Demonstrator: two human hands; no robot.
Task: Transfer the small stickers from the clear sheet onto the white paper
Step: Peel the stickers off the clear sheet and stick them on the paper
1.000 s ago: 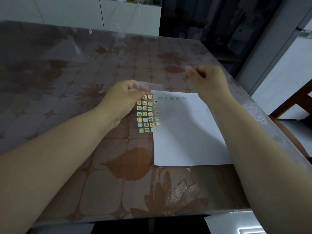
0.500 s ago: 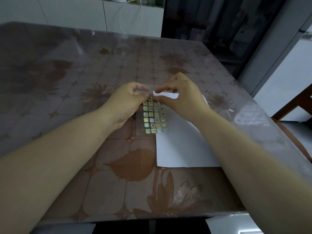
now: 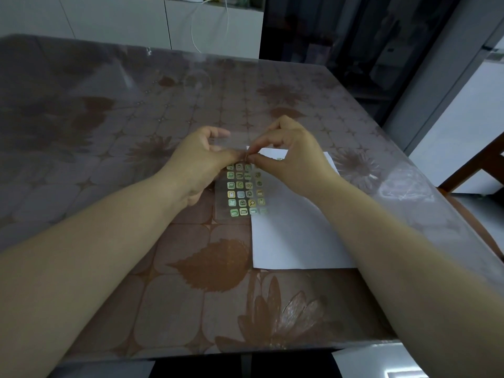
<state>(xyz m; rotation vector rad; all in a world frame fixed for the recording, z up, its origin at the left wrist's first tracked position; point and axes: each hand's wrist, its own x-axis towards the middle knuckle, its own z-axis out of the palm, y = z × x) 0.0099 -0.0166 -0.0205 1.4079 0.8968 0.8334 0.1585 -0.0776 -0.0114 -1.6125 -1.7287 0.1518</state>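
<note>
A clear sheet (image 3: 244,190) carrying several small square green and yellow stickers lies across the left edge of the white paper (image 3: 294,236). My left hand (image 3: 203,162) grips the sheet's upper part and bends it up off the table. My right hand (image 3: 291,156) pinches thumb and forefinger at the sheet's top row, at one small sticker (image 3: 247,159); the sticker itself is mostly hidden by the fingertips. A few stickers (image 3: 279,159) show faintly on the paper's top edge behind my right hand.
The table (image 3: 163,282) has a brown flower-patterned cloth under a transparent cover. A wooden chair (image 3: 480,165) stands at the right. White cabinets (image 3: 136,20) with a hanging cable stand behind the table's far edge.
My right hand came down from above the paper's top edge to the sheet's top row and pinched there. My left hand kept hold of the sheet.
</note>
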